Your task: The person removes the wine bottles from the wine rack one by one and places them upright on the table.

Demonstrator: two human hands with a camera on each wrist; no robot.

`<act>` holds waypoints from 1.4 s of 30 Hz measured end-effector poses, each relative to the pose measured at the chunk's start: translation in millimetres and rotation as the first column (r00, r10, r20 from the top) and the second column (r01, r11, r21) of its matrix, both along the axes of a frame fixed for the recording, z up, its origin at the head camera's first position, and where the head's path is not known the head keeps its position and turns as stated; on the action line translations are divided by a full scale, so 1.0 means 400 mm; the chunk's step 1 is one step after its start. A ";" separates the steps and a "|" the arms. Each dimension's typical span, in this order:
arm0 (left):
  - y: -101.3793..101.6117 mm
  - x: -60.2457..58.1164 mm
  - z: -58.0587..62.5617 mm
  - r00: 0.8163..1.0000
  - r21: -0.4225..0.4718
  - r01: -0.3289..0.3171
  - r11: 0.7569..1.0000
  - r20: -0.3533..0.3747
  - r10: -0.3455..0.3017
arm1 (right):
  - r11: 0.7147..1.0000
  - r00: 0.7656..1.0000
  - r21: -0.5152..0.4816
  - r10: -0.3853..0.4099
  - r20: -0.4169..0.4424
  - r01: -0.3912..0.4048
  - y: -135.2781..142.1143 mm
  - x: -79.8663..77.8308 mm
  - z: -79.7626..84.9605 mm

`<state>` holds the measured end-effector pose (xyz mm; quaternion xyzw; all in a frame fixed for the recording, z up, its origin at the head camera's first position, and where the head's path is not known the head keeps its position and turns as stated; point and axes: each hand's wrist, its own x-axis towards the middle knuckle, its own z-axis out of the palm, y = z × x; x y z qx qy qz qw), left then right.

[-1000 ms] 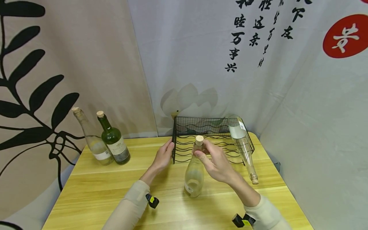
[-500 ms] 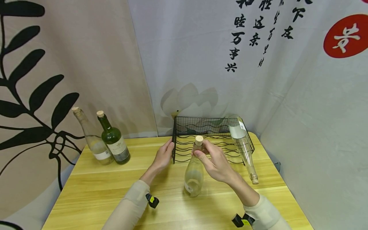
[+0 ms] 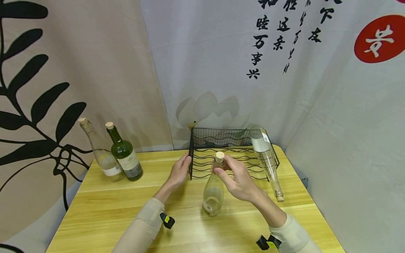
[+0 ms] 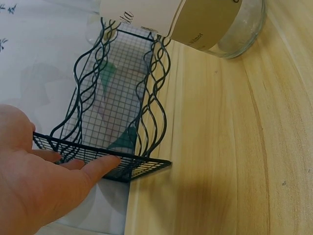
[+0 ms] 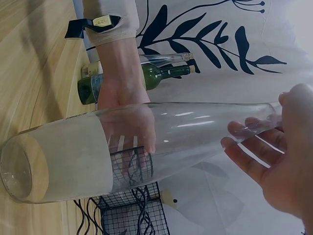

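My right hand point(image 3: 238, 179) pinches the neck of a clear glass bottle point(image 3: 213, 195) with a cork stopper. The bottle is close to upright in front of the black wire wine rack point(image 3: 229, 138); whether its base touches the table cannot be told. In the right wrist view, thumb and fingers close round the neck and a pale label point(image 5: 73, 159) shows near the base. My left hand point(image 3: 180, 172) rests against the rack's left end, its fingers point(image 4: 100, 166) fairly straight on the mesh panel. Another corked clear bottle point(image 3: 267, 161) lies across the rack's right end, neck toward me.
At the left of the wooden table point(image 3: 104, 207) stand a corked clear bottle point(image 3: 102, 154) and a corked green wine bottle point(image 3: 126, 153), close together. A printed curtain point(image 3: 215, 59) hangs behind the table. The rack stands near the back edge.
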<state>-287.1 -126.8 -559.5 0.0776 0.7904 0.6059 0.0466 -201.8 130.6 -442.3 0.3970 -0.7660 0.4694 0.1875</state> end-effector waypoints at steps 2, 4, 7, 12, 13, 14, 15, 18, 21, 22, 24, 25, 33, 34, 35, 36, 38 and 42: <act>0.000 0.000 0.000 1.000 0.002 0.001 1.000 0.001 -0.001 | 1.000 1.000 0.003 -0.001 -0.004 0.001 0.002 0.000 -0.001; 0.000 -0.001 -0.001 1.000 0.004 0.001 1.000 0.000 -0.001 | 1.000 1.000 0.006 -0.001 -0.012 0.001 0.003 0.000 0.000; 0.000 -0.001 0.000 1.000 0.014 0.007 1.000 -0.004 -0.007 | 1.000 1.000 0.010 -0.003 -0.011 0.003 0.005 -0.001 0.001; -0.001 0.000 0.000 1.000 0.030 0.015 0.999 0.004 -0.015 | 1.000 1.000 0.019 -0.005 0.007 0.005 0.009 -0.002 0.002; -0.001 0.000 0.000 1.000 0.031 0.016 0.999 0.005 -0.016 | 1.000 1.000 0.021 -0.004 0.012 0.004 0.010 -0.002 0.003; -0.001 0.000 0.000 1.000 0.032 0.013 0.999 0.006 -0.014 | 1.000 1.000 0.024 0.000 0.019 0.000 0.011 -0.001 0.004; -0.001 0.000 0.000 1.000 0.032 0.014 0.999 0.005 -0.014 | 1.000 1.000 0.027 -0.001 0.031 0.000 0.011 0.000 0.006; -0.002 0.001 -0.001 1.000 0.030 0.009 0.999 0.003 -0.009 | 0.999 0.998 0.034 0.002 0.060 -0.004 0.013 0.003 0.009; -0.002 0.001 -0.002 1.000 0.027 0.009 1.000 0.000 -0.009 | 0.999 0.997 0.038 0.005 0.072 -0.007 0.014 0.004 0.010; -0.002 0.001 -0.002 1.000 0.025 0.008 1.000 0.001 -0.008 | 0.999 0.998 0.040 0.004 0.067 -0.007 0.015 0.004 0.010; -0.002 0.002 -0.003 1.000 0.024 0.008 1.000 0.001 -0.008 | 0.999 0.998 0.043 0.004 0.061 -0.007 0.017 0.004 0.010; -0.002 0.002 -0.003 1.000 0.023 0.010 1.000 -0.002 -0.010 | 0.999 0.998 0.046 0.002 0.058 -0.005 0.018 0.005 0.010; -0.004 0.002 0.003 1.000 0.024 0.025 0.999 0.000 -0.025 | 0.996 0.996 0.091 -0.014 0.084 0.007 0.036 0.011 0.015; -0.004 0.002 0.003 1.000 0.025 0.026 0.999 0.000 -0.026 | 0.995 0.995 0.102 -0.015 0.095 0.005 0.040 0.013 0.016; -0.004 0.002 0.003 1.000 0.026 0.026 0.999 0.001 -0.026 | 0.994 0.995 0.112 -0.014 0.103 0.003 0.043 0.015 0.017; -0.004 0.001 0.003 1.000 0.026 0.025 0.999 0.001 -0.025 | 0.993 0.995 0.122 -0.010 0.102 -0.002 0.046 0.015 0.017; -0.004 0.001 0.002 1.000 0.032 0.022 0.999 0.002 -0.022 | 0.991 0.994 0.135 0.004 0.110 -0.019 0.052 0.015 0.016; -0.002 0.000 0.001 1.000 0.028 0.014 1.000 -0.003 -0.013 | 0.986 0.992 0.166 -0.007 0.125 -0.014 0.067 0.017 0.010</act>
